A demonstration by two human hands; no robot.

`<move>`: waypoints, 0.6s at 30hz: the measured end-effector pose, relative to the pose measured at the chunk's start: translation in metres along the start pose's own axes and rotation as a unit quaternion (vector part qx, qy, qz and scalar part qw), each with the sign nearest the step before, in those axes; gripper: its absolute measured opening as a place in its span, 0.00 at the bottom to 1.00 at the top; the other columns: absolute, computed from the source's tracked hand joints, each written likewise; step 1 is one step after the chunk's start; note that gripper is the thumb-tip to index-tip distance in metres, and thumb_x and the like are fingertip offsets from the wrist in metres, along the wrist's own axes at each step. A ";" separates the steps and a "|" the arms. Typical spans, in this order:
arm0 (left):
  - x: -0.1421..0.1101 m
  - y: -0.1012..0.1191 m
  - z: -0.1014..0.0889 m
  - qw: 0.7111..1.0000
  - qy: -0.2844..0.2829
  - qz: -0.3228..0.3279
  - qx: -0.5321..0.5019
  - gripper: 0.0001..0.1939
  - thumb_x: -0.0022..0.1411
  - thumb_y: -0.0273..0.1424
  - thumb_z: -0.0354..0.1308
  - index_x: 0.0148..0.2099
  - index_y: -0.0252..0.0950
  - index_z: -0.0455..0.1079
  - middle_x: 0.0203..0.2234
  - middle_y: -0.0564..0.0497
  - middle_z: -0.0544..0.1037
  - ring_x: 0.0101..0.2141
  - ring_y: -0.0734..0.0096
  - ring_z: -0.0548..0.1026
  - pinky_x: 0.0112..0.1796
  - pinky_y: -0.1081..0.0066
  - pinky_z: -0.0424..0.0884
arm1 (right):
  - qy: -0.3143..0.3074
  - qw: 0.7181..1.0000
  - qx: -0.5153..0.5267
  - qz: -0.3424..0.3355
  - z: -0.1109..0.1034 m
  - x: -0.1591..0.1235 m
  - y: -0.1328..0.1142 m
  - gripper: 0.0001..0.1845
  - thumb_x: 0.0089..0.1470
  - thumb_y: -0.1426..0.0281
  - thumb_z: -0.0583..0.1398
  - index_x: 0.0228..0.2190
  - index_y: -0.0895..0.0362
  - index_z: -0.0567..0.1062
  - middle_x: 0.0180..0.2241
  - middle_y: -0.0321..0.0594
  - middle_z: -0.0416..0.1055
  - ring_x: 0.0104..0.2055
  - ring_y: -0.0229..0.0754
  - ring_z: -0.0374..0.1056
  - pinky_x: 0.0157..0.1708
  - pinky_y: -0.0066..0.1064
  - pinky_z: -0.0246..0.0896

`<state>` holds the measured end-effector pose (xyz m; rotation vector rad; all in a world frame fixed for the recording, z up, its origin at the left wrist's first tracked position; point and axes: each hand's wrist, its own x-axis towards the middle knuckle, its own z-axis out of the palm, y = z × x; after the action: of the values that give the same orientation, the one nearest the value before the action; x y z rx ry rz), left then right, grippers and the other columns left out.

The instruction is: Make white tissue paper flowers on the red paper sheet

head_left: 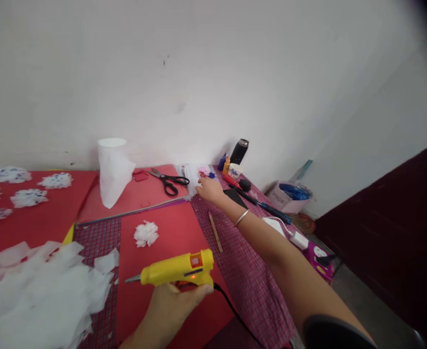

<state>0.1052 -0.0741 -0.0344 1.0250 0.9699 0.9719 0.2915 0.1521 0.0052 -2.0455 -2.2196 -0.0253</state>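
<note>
My left hand (168,305) is wrapped round the handle of a yellow hot glue gun (166,270), its nozzle pointing left and a small orange light lit. Beneath it lies a red sheet (173,225) with a white ruffled paper flower (146,234) on it. My right hand (210,190) reaches far out toward the wall, fingers slightly apart, beside a clear plastic packet or tray (191,177) with pink, red and blue bits (206,172). I see nothing held in it. Black-handled scissors (170,183) lie to its left.
White paper pieces (46,295) are heaped at left, below several blue-speckled flowers (29,197). A white paper roll (113,169) stands by the wall. Right are a wooden stick (215,231), paint bottles (226,166), black flask (239,151) and white adapter (298,240). The gun's cord (235,312) trails right.
</note>
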 end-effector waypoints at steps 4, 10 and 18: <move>-0.003 0.000 0.004 0.994 -0.106 -0.014 -0.013 0.11 0.45 0.34 0.68 0.32 0.35 0.75 0.30 0.46 0.81 0.33 0.60 0.78 0.38 0.65 0.75 | 0.010 0.999 -0.034 0.019 0.011 0.015 -0.020 0.17 0.61 0.70 0.53 0.49 0.62 0.72 0.52 0.58 0.69 0.52 0.52 0.71 0.49 0.39 0.65; -0.007 0.005 0.005 0.981 -0.192 0.003 -0.022 0.15 0.50 0.39 0.68 0.37 0.36 0.77 0.34 0.46 0.81 0.38 0.58 0.78 0.42 0.65 0.74 | 0.004 0.998 -0.025 0.058 0.015 0.029 -0.028 0.16 0.58 0.79 0.53 0.47 0.67 0.73 0.46 0.65 0.73 0.51 0.54 0.73 0.47 0.40 0.67; -0.002 0.015 0.015 0.996 -0.075 -0.019 -0.054 0.19 0.47 0.44 0.68 0.37 0.34 0.76 0.34 0.44 0.82 0.37 0.56 0.79 0.41 0.61 0.75 | 0.070 0.986 0.118 0.096 -0.007 0.017 -0.011 0.14 0.57 0.80 0.54 0.44 0.66 0.73 0.42 0.61 0.76 0.48 0.53 0.74 0.48 0.42 0.66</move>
<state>0.1168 -0.0757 -0.0160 0.9712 0.8007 0.8934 0.2797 0.1676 0.0151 -2.0471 -1.8402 0.1036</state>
